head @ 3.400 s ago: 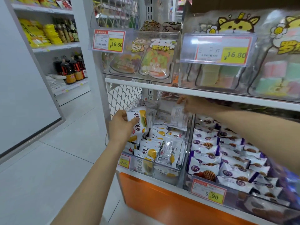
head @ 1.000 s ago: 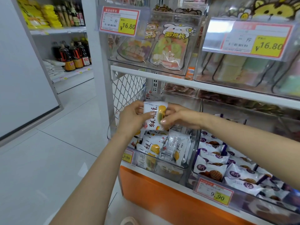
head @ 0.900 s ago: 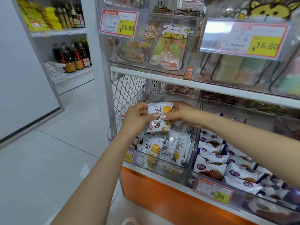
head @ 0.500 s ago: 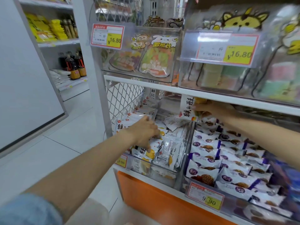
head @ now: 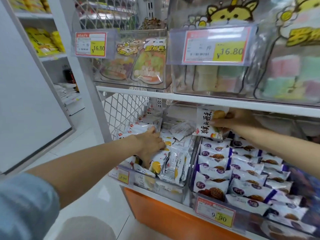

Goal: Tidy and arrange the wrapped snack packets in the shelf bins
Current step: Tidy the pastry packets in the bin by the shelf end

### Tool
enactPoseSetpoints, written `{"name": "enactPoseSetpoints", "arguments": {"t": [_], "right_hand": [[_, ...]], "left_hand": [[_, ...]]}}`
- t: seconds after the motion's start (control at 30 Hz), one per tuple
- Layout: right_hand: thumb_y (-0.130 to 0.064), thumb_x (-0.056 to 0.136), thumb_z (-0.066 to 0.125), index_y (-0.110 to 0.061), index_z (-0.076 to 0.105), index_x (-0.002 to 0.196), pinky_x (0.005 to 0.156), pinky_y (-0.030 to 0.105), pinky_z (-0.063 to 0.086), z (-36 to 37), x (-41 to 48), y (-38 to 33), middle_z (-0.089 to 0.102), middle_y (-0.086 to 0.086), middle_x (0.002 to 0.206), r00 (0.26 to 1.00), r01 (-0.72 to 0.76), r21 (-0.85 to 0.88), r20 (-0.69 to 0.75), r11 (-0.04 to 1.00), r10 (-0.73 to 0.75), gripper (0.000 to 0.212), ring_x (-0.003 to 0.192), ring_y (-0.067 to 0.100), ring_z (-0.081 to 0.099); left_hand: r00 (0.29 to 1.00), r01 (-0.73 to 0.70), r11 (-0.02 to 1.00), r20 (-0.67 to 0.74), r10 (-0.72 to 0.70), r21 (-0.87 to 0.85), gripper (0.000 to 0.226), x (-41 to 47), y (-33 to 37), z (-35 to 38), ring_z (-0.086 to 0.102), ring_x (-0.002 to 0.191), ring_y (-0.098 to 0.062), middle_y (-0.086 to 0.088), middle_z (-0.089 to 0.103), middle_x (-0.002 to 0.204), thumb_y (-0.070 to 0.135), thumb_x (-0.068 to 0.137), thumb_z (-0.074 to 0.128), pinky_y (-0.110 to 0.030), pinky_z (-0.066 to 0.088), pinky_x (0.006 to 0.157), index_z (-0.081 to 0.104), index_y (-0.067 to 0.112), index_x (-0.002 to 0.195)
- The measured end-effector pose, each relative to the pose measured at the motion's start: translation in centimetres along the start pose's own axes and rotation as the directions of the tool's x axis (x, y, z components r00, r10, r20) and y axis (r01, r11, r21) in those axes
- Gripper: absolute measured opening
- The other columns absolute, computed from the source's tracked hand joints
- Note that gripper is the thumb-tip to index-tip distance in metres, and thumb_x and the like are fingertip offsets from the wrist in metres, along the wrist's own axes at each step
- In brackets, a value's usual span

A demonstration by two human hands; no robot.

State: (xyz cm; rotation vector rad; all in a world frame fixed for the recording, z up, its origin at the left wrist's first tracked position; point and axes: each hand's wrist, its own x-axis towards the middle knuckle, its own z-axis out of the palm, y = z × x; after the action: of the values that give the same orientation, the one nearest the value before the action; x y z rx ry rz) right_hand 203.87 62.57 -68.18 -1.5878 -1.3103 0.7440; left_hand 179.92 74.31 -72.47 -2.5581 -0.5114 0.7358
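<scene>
A clear bin [head: 156, 183] on the lower shelf holds several white snack packets with yellow fruit prints [head: 178, 163], lying loosely. My left hand [head: 149, 144] reaches down into this pile, its fingers among the packets; whether it grips one is hidden. My right hand [head: 232, 119] holds one white packet with black characters [head: 207, 123] upright just under the upper shelf edge, above the divider between the two bins. The bin to the right [head: 212, 207] holds rows of white and purple packets [head: 225, 172].
The white upper shelf edge [head: 190, 98] runs close above my right hand. Above it stand clear bins of sweets with price tags [head: 90, 45]. A wire mesh side panel [head: 123, 110] closes the bin's left. An orange base panel [head: 155, 210] lies below; the tiled aisle is at left.
Both hands held the one packet a second ago. My right hand has carried it right and up under the shelf edge, while my left hand let go and dropped into the pile.
</scene>
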Motion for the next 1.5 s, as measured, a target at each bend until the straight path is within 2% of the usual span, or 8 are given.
{"name": "enactPoseSetpoints", "arguments": {"t": [0.5, 0.67, 0.77, 0.9, 1.17, 1.27, 1.37, 1.5], "right_hand": [[-0.019, 0.076, 0.076, -0.009, 0.065, 0.094, 0.059, 0.017, 0.047, 0.7, -0.4, -0.4, 0.069, 0.005, 0.086, 1.0, -0.001, 0.021, 0.03, 1.0, 0.001, 0.024, 0.078, 0.013, 0.065], [-0.014, 0.076, 0.076, -0.001, 0.06, 0.106, 0.076, 0.03, 0.057, 1.7, 0.0, -0.9, 0.068, 0.014, 0.098, 1.0, 0.003, 0.061, 0.001, 0.998, -0.003, 0.037, 0.086, 0.021, 0.066], [-0.018, 0.08, 0.073, -0.003, 0.059, 0.106, 0.056, 0.015, 0.052, 2.5, 0.4, -1.4, 0.066, 0.011, 0.094, 1.0, 0.001, 0.052, 0.017, 0.999, -0.002, 0.033, 0.078, 0.018, 0.064], [-0.018, 0.08, 0.073, -0.009, 0.061, 0.108, 0.072, 0.031, 0.058, 3.3, 0.6, -1.7, 0.067, 0.014, 0.1, 1.0, -0.007, 0.046, 0.025, 0.999, 0.006, 0.032, 0.087, 0.027, 0.067], [-0.016, 0.074, 0.078, -0.021, 0.062, 0.096, 0.069, 0.019, 0.052, 4.9, 0.7, -2.6, 0.07, 0.001, 0.092, 0.998, 0.039, 0.099, 0.05, 0.994, -0.045, 0.028, 0.078, 0.012, 0.065], [-0.006, 0.077, 0.074, -0.016, 0.058, 0.091, 0.052, 0.019, 0.053, 5.8, 0.6, -3.1, 0.069, 0.008, 0.077, 0.99, 0.027, 0.165, 0.132, 0.986, -0.049, 0.023, 0.056, 0.014, 0.064], [0.001, 0.079, 0.069, -0.013, 0.052, 0.085, 0.054, 0.024, 0.058, 7.1, 0.5, -3.5, 0.069, 0.007, 0.073, 0.968, -0.001, 0.086, 0.25, 0.996, -0.021, 0.023, 0.054, 0.016, 0.067], [0.002, 0.081, 0.069, -0.008, 0.047, 0.083, 0.059, 0.035, 0.058, 9.0, 0.5, -3.4, 0.069, 0.025, 0.082, 0.917, -0.036, -0.073, 0.395, 0.997, 0.062, 0.024, 0.056, 0.025, 0.068]], "left_hand": [[0.998, 0.016, 1.0, -0.062, -0.015, 0.022, 0.091, 0.4, 0.3, 0.2, 0.036, 0.119, -0.021, -0.005, 0.042, 0.133, 0.064, 0.074, 0.062, -0.038, 0.015, 0.105, 0.026, 0.013, 0.141], [0.991, 0.034, 0.999, -0.133, -0.033, 0.002, 0.095, 0.5, -0.2, -0.1, 0.034, 0.122, -0.022, -0.007, 0.038, 0.137, 0.063, 0.069, 0.066, -0.039, 0.014, 0.107, 0.028, 0.012, 0.139], [0.988, 0.052, 0.997, -0.151, -0.043, 0.059, 0.094, 0.9, -0.3, -0.3, 0.033, 0.125, -0.024, -0.01, 0.036, 0.139, 0.062, 0.07, 0.065, -0.044, 0.012, 0.11, 0.029, 0.009, 0.138], [0.986, 0.077, 0.996, -0.153, -0.069, 0.054, 0.093, 1.1, 0.2, 0.8, 0.038, 0.121, -0.024, -0.009, 0.04, 0.136, 0.066, 0.069, 0.065, -0.042, 0.018, 0.105, 0.032, 0.008, 0.134], [0.995, 0.094, 0.986, -0.001, -0.095, -0.138, 0.105, 0.5, -1.3, -0.8, 0.026, 0.135, -0.023, -0.009, 0.033, 0.148, 0.061, 0.069, 0.069, -0.041, 0.006, 0.11, 0.015, 0.016, 0.147], [0.998, 0.068, 0.99, -0.009, -0.07, -0.124, 0.091, -0.3, -1.2, -1.0, 0.016, 0.139, -0.022, -0.003, 0.02, 0.155, 0.059, 0.074, 0.066, -0.039, 0.003, 0.11, 0.02, 0.03, 0.147], [0.997, 0.062, 0.997, -0.034, -0.063, -0.055, 0.089, -1.2, -1.6, -1.6, 0.005, 0.14, -0.023, 0.002, 0.006, 0.157, 0.063, 0.077, 0.06, -0.039, -0.004, 0.113, 0.018, 0.031, 0.148], [0.977, 0.121, 0.993, -0.177, -0.118, 0.007, 0.095, -3.2, -3.1, -1.2, 0.013, 0.137, -0.024, -0.004, 0.021, 0.15, 0.072, 0.071, 0.056, -0.041, 0.001, 0.111, 0.029, 0.018, 0.145]]}}
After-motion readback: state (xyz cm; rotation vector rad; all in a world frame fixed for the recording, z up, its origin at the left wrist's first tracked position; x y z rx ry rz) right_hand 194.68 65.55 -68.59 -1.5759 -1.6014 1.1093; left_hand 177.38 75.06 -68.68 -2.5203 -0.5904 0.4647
